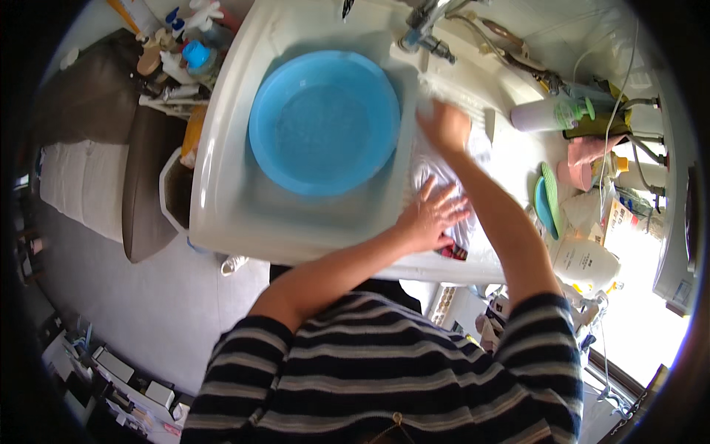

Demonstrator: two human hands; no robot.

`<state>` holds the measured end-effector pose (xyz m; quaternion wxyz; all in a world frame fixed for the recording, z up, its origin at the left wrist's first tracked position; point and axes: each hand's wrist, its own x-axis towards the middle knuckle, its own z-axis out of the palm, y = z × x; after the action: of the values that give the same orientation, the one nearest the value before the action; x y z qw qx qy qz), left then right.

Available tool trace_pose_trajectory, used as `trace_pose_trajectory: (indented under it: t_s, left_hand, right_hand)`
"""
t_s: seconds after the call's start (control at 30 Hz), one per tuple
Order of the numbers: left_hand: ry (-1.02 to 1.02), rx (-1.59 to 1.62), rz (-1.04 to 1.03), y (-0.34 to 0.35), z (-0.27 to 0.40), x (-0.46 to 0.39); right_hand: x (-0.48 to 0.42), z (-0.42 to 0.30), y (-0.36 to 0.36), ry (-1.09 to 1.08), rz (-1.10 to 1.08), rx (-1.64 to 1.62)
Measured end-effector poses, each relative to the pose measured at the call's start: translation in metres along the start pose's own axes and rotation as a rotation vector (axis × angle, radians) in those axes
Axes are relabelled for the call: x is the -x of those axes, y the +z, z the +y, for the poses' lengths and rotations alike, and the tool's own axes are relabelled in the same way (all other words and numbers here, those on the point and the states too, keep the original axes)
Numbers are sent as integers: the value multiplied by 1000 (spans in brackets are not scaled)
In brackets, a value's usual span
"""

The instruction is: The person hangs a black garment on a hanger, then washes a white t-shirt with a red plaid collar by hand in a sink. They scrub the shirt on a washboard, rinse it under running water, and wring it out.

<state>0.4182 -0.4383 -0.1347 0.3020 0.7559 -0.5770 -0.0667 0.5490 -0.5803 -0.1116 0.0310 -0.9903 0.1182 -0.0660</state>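
Note:
A wet white cloth (430,169) with a red-and-dark patterned end lies on the ribbed washboard side of a white laundry sink (310,238). My left hand (435,216) presses flat on the cloth, its fingers spread. Farther up, my right hand (448,126) is curled and blurred over the cloth's far part; something whitish shows at its fingers, but whether it is cloth or foam I cannot tell. To the left, a round blue plastic basin (327,122) holding clear water sits in the sink bowl.
A metal faucet (427,36) juts over the sink's back edge. On the right ledge are a pump bottle (546,114), a green-and-blue scrub brush (546,200), a pink cup (575,173) and a large white jug (585,261). Bottles (197,55) crowd a rack at left, above a bin (175,194).

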Motion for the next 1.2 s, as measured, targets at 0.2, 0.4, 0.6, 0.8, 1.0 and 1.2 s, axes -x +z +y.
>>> trace_pose_trajectory:
  t_s: [0.2,0.4,0.6,0.8,1.0,1.2]
  left_hand:
    - [-82,14,43,-2,-8,9]
    - [-51,53,-3,2,4,4]
    - [-112,93,-39,-9,0,0]
    - [-131,92,-49,-1,9,5]
    - [-35,-1,178,-4,0,9]
    - [-179,182,61,11,9,9]
  right_hand:
    - [60,-3,-14,-170,-96,-37]
    - [57,-5,-21,-202,-98,70]
    - [44,-16,-7,-65,14,-212]
    - [72,-8,-26,-335,-161,-38]
    - [23,-30,-6,-96,-64,-136]
    - [111,23,-43,-485,-97,-157]
